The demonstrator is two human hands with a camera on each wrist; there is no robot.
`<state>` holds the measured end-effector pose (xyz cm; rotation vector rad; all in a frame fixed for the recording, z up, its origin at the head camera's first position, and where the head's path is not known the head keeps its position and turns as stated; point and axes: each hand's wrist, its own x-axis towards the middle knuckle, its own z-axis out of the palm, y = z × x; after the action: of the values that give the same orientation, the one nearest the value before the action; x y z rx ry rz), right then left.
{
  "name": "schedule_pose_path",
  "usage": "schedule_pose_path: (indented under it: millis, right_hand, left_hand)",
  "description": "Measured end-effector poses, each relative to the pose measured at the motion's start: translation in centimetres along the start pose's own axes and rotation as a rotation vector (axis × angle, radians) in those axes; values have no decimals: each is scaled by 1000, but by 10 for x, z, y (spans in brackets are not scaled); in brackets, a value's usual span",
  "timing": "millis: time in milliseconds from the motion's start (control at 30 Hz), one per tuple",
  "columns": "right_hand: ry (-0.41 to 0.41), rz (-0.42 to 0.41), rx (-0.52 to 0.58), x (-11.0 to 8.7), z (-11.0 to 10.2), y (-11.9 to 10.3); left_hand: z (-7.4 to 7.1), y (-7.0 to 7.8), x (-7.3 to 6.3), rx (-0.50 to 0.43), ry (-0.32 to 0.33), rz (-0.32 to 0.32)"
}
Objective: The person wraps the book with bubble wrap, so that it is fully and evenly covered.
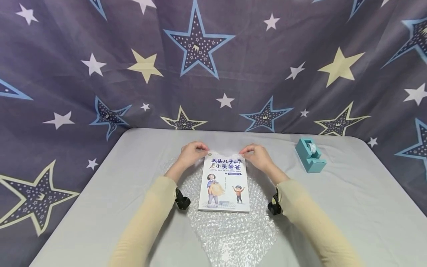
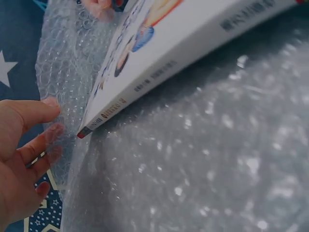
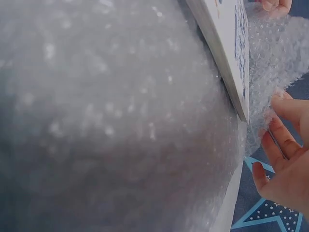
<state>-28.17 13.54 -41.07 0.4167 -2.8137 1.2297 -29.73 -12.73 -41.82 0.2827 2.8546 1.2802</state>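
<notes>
A sheet of bubble wrap (image 1: 233,237) lies on the table with a white paperback book (image 1: 230,185) face up on it. The cover carries blue Chinese lettering and drawings of two figures. At the book's top left corner, my left hand (image 1: 192,154) pinches the far edge of the wrap. My right hand (image 1: 259,157) pinches the same edge by the top right corner. In the left wrist view, the left hand (image 2: 21,159) has its thumb before the raised wrap and fingers behind it. The right hand (image 3: 287,154) holds it likewise in the right wrist view.
A teal tape dispenser (image 1: 308,157) with a roll of tape stands at the back right of the grey-covered table (image 1: 353,193). Behind the table hangs a dark curtain (image 1: 247,66) with stars. Black wrist cameras (image 1: 182,201) sit below both sleeves.
</notes>
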Motion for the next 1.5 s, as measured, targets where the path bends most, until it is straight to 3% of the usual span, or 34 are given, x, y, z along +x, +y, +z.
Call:
schedule_pose_path:
  millis: [300, 867, 1267, 1500]
  right_hand:
    - [-4, -54, -33, -5, 0, 5]
    - [-52, -63, -92, -10, 2, 8]
    - [-90, -86, -108, -12, 4, 10]
    - [-77, -50, -106, -12, 7, 8]
  left_hand:
    - [0, 2, -10, 103, -9, 110]
    - [0, -2, -17, 164, -33, 124]
    - [5, -7, -23, 138, -68, 63]
    - [12, 3, -30, 129, -50, -45]
